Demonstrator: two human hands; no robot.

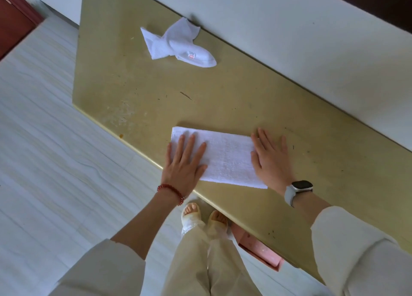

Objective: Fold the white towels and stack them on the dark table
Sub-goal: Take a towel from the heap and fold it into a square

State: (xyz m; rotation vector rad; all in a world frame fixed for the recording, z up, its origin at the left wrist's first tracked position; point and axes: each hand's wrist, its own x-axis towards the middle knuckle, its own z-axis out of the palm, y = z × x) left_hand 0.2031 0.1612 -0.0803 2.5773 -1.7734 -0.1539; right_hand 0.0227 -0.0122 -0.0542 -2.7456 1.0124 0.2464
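A white towel (226,157), folded into a flat rectangle, lies near the front edge of the olive-tan table (223,99). My left hand (185,164) presses flat on the towel's left end, fingers straight and spread. My right hand (270,159) lies flat over the towel's right end, partly on the tabletop, fingers straight. A second white towel (176,42) lies crumpled and unfolded at the far side of the table, close to the wall, with a small red label showing.
The table stands against a white wall (289,28). Pale tiled floor (44,139) lies to the left. A pink box (258,249) sits under the table's front edge by my feet. A dark red door (13,21) is at the far left.
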